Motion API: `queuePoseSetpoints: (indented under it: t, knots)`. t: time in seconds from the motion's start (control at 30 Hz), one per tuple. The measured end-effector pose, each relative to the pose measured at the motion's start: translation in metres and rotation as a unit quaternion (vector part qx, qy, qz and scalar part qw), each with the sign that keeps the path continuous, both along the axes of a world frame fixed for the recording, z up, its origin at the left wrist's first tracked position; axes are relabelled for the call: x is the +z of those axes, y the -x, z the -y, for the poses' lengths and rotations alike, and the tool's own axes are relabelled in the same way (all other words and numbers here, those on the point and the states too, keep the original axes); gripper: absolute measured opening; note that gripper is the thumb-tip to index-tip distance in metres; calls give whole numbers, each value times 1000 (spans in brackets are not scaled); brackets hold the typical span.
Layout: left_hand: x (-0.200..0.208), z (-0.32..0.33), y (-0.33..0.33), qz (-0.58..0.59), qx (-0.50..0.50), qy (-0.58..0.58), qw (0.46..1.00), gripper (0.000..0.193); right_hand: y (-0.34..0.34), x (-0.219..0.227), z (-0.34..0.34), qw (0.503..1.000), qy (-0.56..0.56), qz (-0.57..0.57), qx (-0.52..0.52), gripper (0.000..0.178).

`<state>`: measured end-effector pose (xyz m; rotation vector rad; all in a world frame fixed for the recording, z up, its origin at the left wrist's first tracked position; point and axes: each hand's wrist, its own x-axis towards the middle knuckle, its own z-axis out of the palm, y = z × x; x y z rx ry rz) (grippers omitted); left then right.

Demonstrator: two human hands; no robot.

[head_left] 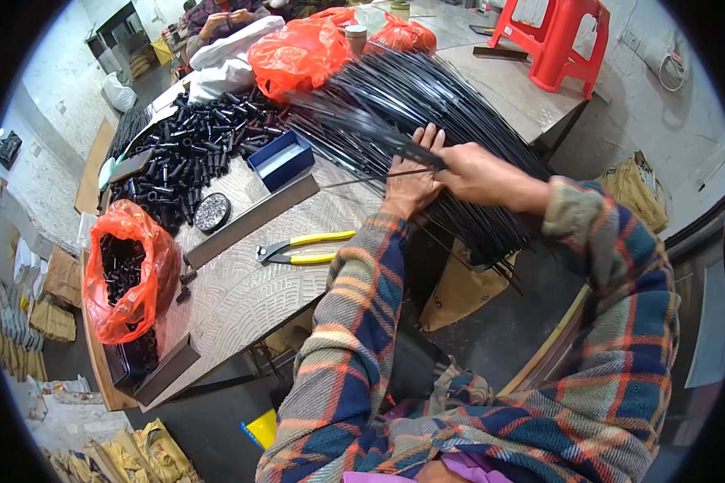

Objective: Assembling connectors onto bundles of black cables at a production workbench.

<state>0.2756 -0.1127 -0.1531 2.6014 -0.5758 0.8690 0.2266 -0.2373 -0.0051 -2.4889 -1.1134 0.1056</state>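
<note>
A large bundle of long thin black rods (411, 105) lies across the metal table (250, 290) and sticks out over its right edge. My left hand (411, 181) rests flat on the bundle, fingers spread over the rods. My right hand (475, 171) is closed on a few black rods, pinching them near the bundle's top, with one thin rod pointing left from it. Both arms wear plaid sleeves.
Yellow-handled pliers (302, 248) lie on the table near my left arm. A pile of short black tubes (189, 153), a blue box (282, 159), a round tin of small parts (212, 212), orange bags (129, 270), a red stool (557, 40). Another person sits at the far end.
</note>
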Motion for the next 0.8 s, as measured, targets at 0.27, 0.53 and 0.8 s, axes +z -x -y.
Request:
queuePoseSetpoints:
  t: [0.27,0.53,0.8]
  knots:
    - [3,-2,9,85,35,-17,996,68,45,8,31,998,-28,47,18,12]
    - [1,-16,38,-75,-7,-39,996,61,10,-7,-21,987,-131,92,22,11]
    - [6,5,17,-1,24,13,1000,65,-21,112,-38,984,-34,169,38,14]
